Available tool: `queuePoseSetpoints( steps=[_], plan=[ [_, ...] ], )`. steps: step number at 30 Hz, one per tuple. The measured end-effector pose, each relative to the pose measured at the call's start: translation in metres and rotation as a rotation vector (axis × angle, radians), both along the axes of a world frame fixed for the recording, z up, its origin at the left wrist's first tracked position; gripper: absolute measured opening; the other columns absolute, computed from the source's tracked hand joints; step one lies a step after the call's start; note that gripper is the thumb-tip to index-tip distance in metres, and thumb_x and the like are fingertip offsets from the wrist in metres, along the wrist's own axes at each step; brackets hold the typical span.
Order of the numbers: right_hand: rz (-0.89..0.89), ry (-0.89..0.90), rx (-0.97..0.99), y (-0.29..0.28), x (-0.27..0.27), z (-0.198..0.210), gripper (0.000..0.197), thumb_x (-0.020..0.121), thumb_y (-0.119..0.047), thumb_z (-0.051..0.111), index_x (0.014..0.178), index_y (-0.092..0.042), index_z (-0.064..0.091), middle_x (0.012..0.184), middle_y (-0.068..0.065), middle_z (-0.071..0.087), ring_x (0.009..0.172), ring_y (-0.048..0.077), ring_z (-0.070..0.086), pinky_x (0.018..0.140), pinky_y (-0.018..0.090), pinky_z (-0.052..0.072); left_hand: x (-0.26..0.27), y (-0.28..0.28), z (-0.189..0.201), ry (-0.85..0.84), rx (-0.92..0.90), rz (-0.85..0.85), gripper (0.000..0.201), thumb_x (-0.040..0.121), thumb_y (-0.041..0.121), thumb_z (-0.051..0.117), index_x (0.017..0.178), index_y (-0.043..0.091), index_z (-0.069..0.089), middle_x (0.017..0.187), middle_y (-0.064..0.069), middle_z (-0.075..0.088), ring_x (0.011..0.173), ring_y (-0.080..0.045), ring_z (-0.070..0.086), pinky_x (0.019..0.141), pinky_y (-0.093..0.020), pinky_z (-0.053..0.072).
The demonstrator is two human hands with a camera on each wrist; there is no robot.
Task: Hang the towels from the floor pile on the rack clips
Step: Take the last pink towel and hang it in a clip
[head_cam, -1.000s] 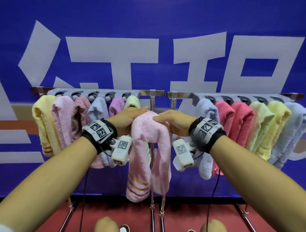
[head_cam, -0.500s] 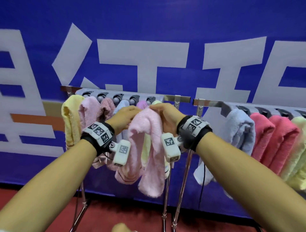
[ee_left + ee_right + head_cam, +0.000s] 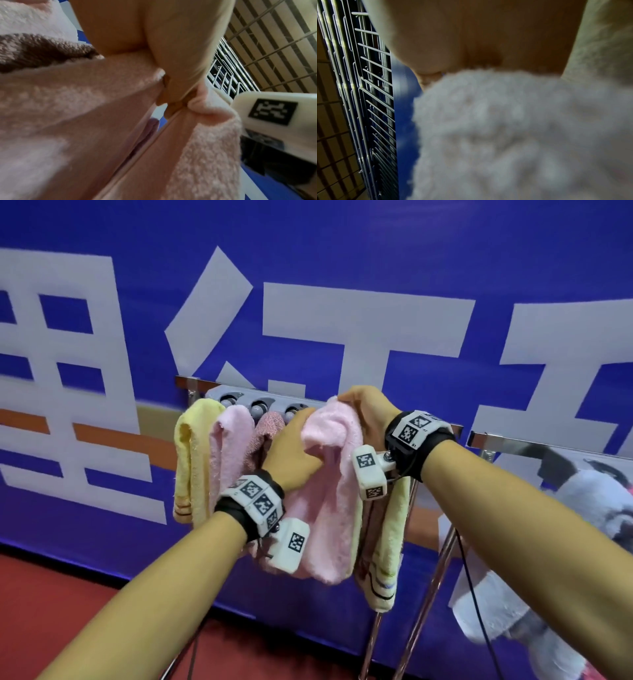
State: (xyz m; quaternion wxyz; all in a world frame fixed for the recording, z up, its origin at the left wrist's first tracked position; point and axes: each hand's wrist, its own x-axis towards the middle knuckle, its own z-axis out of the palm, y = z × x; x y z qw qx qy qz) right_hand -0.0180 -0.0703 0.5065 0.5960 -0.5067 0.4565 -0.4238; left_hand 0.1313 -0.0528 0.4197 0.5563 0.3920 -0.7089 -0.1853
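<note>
A pale pink towel [image 3: 329,474] is held up against the grey clip bar [image 3: 260,405] of the rack by both hands. Its top fold is gripped from the left by the left hand [image 3: 291,453] and from above by the right hand [image 3: 368,412], fingers curled into the cloth; the rest is draped down between the wrists. To the left, a yellow towel [image 3: 191,460], a pink towel [image 3: 229,450] and a mauve towel [image 3: 270,426] are hung side by side. A yellow-green towel [image 3: 387,559] is seen just right, behind the held one.
</note>
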Motion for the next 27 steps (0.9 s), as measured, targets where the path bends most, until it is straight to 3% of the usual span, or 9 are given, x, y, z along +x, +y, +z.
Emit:
queuePoseSetpoints(
  steps=[3,6,10,12,15,18,20,24,27],
  plan=[
    [-0.052,0.180,-0.076,-0.014,-0.004,0.010,0.019,0.086,-0.025,0.052,0.090,-0.008,0.059,0.089,0.014,0.063,0.083,0.030,0.062,0.083,0.039,0.050,-0.010,-0.017,-0.002,0.026,0.031,0.193,0.057,0.076,-0.005,0.051,0.120,0.030,0.061,0.103,0.006,0.069,0.094,-0.014,0.061,0.077,-0.019,0.044],
    [-0.155,0.769,-0.344,-0.028,-0.014,0.023,0.013,0.090,-0.017,0.052,0.088,-0.007,0.060,0.087,0.013,0.062,0.080,0.029,0.059,0.068,0.029,0.048,-0.024,-0.032,-0.002,0.020,0.063,0.228,0.053,0.072,0.004,0.046,0.115,0.028,0.063,0.100,-0.005,0.070,0.092,-0.026,0.063,0.076,-0.030,0.050],
    [-0.154,1.216,-0.473,-0.047,-0.039,0.023,0.012,0.086,-0.013,0.058,0.091,-0.006,0.066,0.095,0.012,0.066,0.090,0.027,0.060,0.073,0.031,0.048,-0.042,-0.051,-0.002,-0.027,0.058,0.288,0.050,0.071,0.017,0.043,0.115,0.028,0.064,0.103,-0.013,0.070,0.095,-0.035,0.063,0.080,-0.040,0.053],
    [-0.161,1.295,-0.499,-0.051,-0.049,0.014,0.010,0.087,-0.015,0.057,0.094,-0.011,0.063,0.103,0.009,0.066,0.093,0.025,0.059,0.072,0.029,0.044,-0.046,-0.061,-0.004,-0.086,0.036,0.314,0.051,0.072,0.024,0.042,0.118,0.029,0.063,0.105,-0.016,0.068,0.097,-0.036,0.062,0.082,-0.041,0.052],
    [-0.212,1.344,-0.539,-0.061,-0.059,-0.005,0.013,0.090,-0.028,0.055,0.100,-0.021,0.059,0.112,0.005,0.064,0.095,0.023,0.054,0.077,0.029,0.035,-0.049,-0.073,-0.016,-0.286,0.020,0.356,0.039,0.087,0.013,0.047,0.123,0.020,0.059,0.108,-0.022,0.063,0.100,-0.040,0.059,0.082,-0.043,0.048],
    [-0.302,1.522,-0.619,-0.061,-0.053,-0.026,0.026,0.092,-0.044,0.043,0.109,-0.027,0.054,0.106,0.001,0.062,0.104,0.027,0.050,0.089,0.044,0.026,-0.046,-0.076,-0.030,-0.453,0.082,0.360,0.030,0.093,0.011,0.042,0.120,0.014,0.056,0.106,-0.023,0.063,0.098,-0.043,0.060,0.077,-0.045,0.044],
    [-0.391,1.614,-0.727,-0.055,-0.043,-0.039,0.029,0.095,-0.042,0.037,0.114,-0.023,0.049,0.108,0.003,0.059,0.105,0.029,0.049,0.092,0.048,0.027,-0.042,-0.073,-0.034,-0.495,0.146,0.351,0.023,0.090,0.011,0.045,0.111,0.012,0.056,0.106,-0.022,0.064,0.099,-0.043,0.060,0.076,-0.043,0.044],
    [-0.556,1.650,-0.884,-0.046,-0.038,-0.051,0.023,0.094,-0.033,0.041,0.107,-0.016,0.051,0.105,0.005,0.052,0.097,0.028,0.048,0.087,0.046,0.031,-0.045,-0.059,-0.027,-0.239,0.162,0.152,0.057,0.077,0.009,0.052,0.132,0.025,0.050,0.117,-0.006,0.065,0.108,-0.026,0.058,0.087,-0.030,0.044],
    [-0.483,1.576,-0.973,-0.032,-0.045,-0.053,0.022,0.092,-0.036,0.043,0.087,-0.019,0.056,0.088,0.000,0.051,0.088,0.026,0.050,0.085,0.044,0.029,-0.048,-0.051,-0.020,-0.028,0.163,0.078,0.063,0.077,0.007,0.052,0.138,0.022,0.048,0.116,0.004,0.057,0.108,-0.014,0.054,0.087,-0.016,0.038]
  ],
)
